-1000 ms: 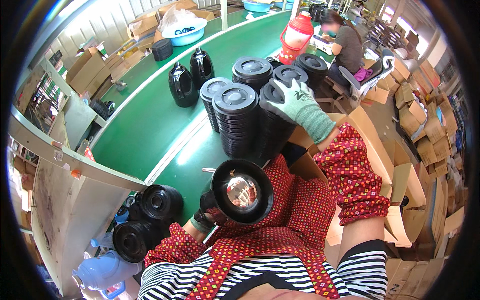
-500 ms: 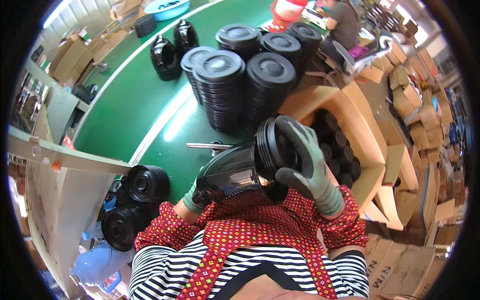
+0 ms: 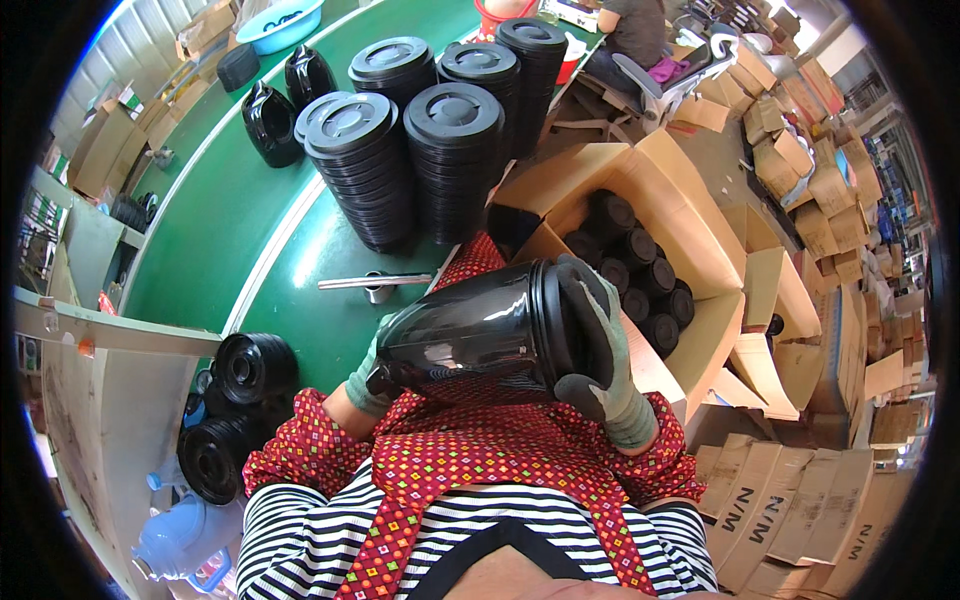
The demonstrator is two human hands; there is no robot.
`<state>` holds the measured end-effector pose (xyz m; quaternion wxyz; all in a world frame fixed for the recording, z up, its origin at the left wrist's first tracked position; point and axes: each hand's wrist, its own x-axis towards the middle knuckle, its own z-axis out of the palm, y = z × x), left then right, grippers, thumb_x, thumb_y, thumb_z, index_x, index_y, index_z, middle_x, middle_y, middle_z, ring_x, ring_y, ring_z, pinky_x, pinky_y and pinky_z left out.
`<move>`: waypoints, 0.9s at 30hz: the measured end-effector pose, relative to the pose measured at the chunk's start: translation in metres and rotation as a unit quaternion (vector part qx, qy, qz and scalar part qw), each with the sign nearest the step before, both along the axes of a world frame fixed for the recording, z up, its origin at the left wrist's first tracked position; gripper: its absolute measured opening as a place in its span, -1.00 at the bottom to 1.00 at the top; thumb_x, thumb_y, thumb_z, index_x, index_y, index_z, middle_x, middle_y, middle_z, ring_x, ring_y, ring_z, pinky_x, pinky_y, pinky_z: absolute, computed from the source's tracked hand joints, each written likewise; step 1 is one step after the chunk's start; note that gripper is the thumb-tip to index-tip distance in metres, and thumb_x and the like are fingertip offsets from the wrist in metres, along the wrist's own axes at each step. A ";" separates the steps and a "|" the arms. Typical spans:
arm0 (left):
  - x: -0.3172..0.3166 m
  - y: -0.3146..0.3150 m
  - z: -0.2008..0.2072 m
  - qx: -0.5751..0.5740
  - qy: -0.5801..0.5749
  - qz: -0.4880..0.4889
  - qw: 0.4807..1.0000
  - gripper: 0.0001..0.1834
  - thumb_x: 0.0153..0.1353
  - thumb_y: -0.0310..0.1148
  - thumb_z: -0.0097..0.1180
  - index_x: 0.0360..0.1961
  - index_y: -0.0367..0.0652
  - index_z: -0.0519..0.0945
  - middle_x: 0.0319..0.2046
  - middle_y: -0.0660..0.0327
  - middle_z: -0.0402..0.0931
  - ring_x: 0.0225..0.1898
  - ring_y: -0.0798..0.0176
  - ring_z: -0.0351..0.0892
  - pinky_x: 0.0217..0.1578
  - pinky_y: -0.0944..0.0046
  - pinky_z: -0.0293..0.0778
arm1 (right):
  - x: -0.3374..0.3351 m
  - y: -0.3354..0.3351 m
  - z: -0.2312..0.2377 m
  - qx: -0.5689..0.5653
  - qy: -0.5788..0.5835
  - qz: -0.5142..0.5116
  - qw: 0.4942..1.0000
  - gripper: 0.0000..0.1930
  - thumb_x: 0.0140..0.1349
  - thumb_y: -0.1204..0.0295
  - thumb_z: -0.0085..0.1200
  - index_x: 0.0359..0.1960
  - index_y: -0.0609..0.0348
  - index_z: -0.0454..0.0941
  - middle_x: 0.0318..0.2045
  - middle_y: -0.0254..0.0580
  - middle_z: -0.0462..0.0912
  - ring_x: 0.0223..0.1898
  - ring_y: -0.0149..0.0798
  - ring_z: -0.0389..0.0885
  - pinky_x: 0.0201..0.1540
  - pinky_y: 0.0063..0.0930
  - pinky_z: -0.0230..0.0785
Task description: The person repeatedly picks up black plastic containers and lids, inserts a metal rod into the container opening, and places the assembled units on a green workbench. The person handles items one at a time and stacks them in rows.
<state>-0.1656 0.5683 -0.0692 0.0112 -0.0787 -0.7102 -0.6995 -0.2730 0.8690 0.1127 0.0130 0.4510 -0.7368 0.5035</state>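
Note:
In front of my lap lies a glossy black cylindrical housing (image 3: 455, 330), held on its side. My left hand (image 3: 364, 382), in a green knit glove, grips its left end; most of those fingers are hidden behind it. A round black ribbed cap (image 3: 550, 315) sits against the housing's right end. My right hand (image 3: 606, 350), in a green glove with a dark coating, closes around this cap, thumb below and fingers above. A shiny metal bar (image 3: 372, 282) on a short round piece lies just beyond the housing.
Tall stacks of black round lids (image 3: 352, 165) stand on the green table (image 3: 200, 235). Two more glossy black housings (image 3: 268, 125) are behind them. To the right, an open carton (image 3: 705, 255) holds several black cylinders (image 3: 632, 248). Black round parts (image 3: 255, 368) and a blue jug (image 3: 185, 535) are at left.
The cap, tilted beside the housing's end before, now sits squarely against it. The housing has turned more level. My view has swung right.

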 end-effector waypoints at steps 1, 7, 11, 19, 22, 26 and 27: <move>-0.002 -0.001 0.021 -0.018 0.018 0.021 0.999 -0.36 0.28 -0.23 0.40 0.30 -0.31 0.51 0.19 0.02 0.61 0.16 0.04 0.66 0.19 0.07 0.60 | 0.000 0.004 -0.002 -0.011 -0.001 -0.001 1.000 0.06 0.17 -0.24 0.29 0.53 0.25 0.26 0.50 0.21 0.25 0.47 0.24 0.23 0.51 0.07 -0.02; -0.016 0.006 0.140 -0.234 0.190 0.216 0.929 -0.42 -0.02 -0.36 0.56 0.04 -0.37 0.67 0.10 -0.17 0.64 0.06 -0.08 0.72 0.10 0.06 0.64 | -0.001 0.011 -0.043 -0.137 -0.443 -0.015 0.886 -0.17 0.49 -0.08 0.07 0.56 0.26 0.16 0.46 0.00 0.35 0.47 -0.08 0.31 0.52 -0.17 0.12; -0.023 0.008 0.178 -0.331 0.279 0.156 0.888 -0.50 0.02 -0.36 0.54 -0.01 -0.36 0.71 0.19 -0.33 0.57 0.15 -0.24 0.69 0.17 -0.04 0.62 | -0.013 0.036 -0.028 -0.067 -0.668 0.077 0.737 -0.26 0.57 -0.09 -0.12 0.54 0.23 0.23 0.43 -0.12 0.43 0.43 -0.20 0.39 0.53 -0.29 0.15; -0.015 -0.003 0.100 -0.067 0.107 0.053 0.991 -0.38 0.21 -0.26 0.43 0.23 -0.36 0.58 0.06 0.11 0.66 0.03 0.17 0.67 0.15 0.15 0.56 | -0.009 0.025 0.012 0.018 0.032 0.045 0.998 0.13 0.30 -0.42 -0.01 0.58 0.34 0.09 0.57 0.36 0.04 0.63 0.18 -0.07 0.61 0.01 -0.23; -0.015 0.008 0.141 -0.042 0.059 0.107 0.992 -0.49 0.21 -0.28 0.42 0.11 -0.36 0.65 0.17 -0.05 0.61 0.08 0.05 0.69 0.14 0.11 0.60 | 0.011 -0.003 0.002 -0.201 -0.332 0.075 0.918 -0.02 0.38 -0.39 -0.07 0.48 0.28 0.29 0.46 0.17 0.31 0.37 0.00 0.44 0.41 -0.14 0.29; -0.021 0.001 0.188 -0.359 0.385 0.110 0.843 -0.54 0.08 -0.39 0.54 -0.03 -0.40 0.68 0.23 -0.44 0.48 0.10 -0.23 0.71 -0.03 0.07 0.74 | -0.004 0.006 -0.025 -0.191 -0.718 0.040 0.668 -0.19 0.44 -0.39 -0.20 0.23 0.13 0.60 0.14 -0.11 0.70 0.15 -0.30 0.67 0.31 -0.33 0.46; -0.022 0.013 0.195 -0.313 0.382 0.119 0.861 -0.51 0.12 -0.39 0.51 0.03 -0.40 0.65 0.20 -0.39 0.52 0.08 -0.19 0.72 0.00 0.06 0.73 | -0.011 0.005 -0.029 -0.190 -0.718 0.077 0.665 -0.21 0.47 -0.37 -0.23 0.16 0.11 0.65 0.05 -0.15 0.75 0.11 -0.33 0.70 0.31 -0.36 0.46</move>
